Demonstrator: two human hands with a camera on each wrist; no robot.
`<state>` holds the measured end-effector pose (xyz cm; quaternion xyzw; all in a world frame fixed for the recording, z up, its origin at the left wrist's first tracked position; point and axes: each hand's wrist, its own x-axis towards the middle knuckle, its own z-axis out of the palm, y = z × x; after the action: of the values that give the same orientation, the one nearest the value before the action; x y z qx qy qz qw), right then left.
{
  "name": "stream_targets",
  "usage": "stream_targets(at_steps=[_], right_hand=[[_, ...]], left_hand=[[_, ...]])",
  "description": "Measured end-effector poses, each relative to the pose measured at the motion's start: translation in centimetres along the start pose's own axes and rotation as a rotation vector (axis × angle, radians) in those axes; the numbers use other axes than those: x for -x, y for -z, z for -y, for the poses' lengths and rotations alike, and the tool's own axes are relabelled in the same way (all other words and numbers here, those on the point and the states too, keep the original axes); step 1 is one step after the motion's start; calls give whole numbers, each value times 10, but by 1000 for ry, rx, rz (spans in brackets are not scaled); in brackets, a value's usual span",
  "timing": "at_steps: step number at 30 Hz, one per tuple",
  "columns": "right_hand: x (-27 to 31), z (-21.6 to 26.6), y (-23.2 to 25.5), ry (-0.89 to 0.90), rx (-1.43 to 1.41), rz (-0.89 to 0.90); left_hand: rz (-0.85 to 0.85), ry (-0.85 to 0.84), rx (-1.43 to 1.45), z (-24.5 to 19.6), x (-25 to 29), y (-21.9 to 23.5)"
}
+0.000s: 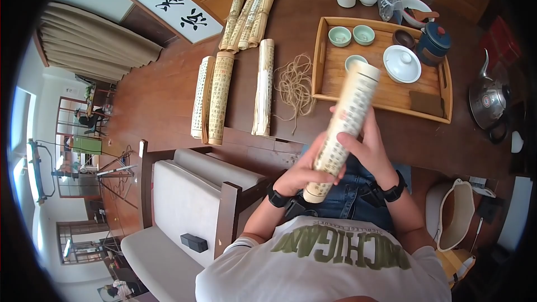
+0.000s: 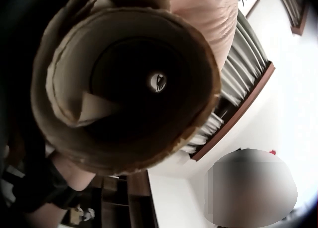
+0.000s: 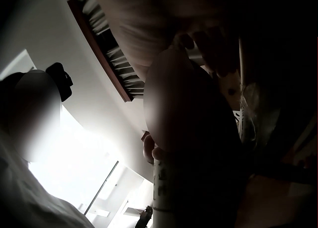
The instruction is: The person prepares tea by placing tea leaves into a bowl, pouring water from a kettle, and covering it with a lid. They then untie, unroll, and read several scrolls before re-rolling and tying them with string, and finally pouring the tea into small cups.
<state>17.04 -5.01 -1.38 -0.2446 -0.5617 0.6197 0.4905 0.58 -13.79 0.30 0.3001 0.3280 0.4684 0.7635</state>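
Note:
A rolled paper scroll with dark characters is held slanted above the lap, its upper end over the tray's near edge. The left hand grips its lower part, fingers curled round it. The right hand holds it higher up, thumb across the front. In the left wrist view the scroll's open end faces the camera, hollow with layered edges, and the palm lies against it. The right wrist view is dark; a strip of the scroll shows below some fingertips.
More rolled scrolls lie at the table's left, beside tangled twine. A wooden tray holds cups, a lidded bowl and a blue canister. A metal kettle stands at the right; a cushioned bench is at the left.

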Motion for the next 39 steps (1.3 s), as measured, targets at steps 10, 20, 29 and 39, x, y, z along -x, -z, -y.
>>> stream_targets(at_steps=[10, 20, 29, 39], right_hand=[[1, 10, 2, -61, 0, -77], [9, -19, 16, -169, 386, 45], [10, -21, 13, -118, 478, 36], [10, -21, 10, -92, 542, 42]], left_hand=[[-299, -389, -907, -9, -5, 9], [-903, -423, -1196, -103, 5, 146], [-910, -341, -1719, -108, 11, 157], [-893, -415, -1879, -78, -11, 110]])
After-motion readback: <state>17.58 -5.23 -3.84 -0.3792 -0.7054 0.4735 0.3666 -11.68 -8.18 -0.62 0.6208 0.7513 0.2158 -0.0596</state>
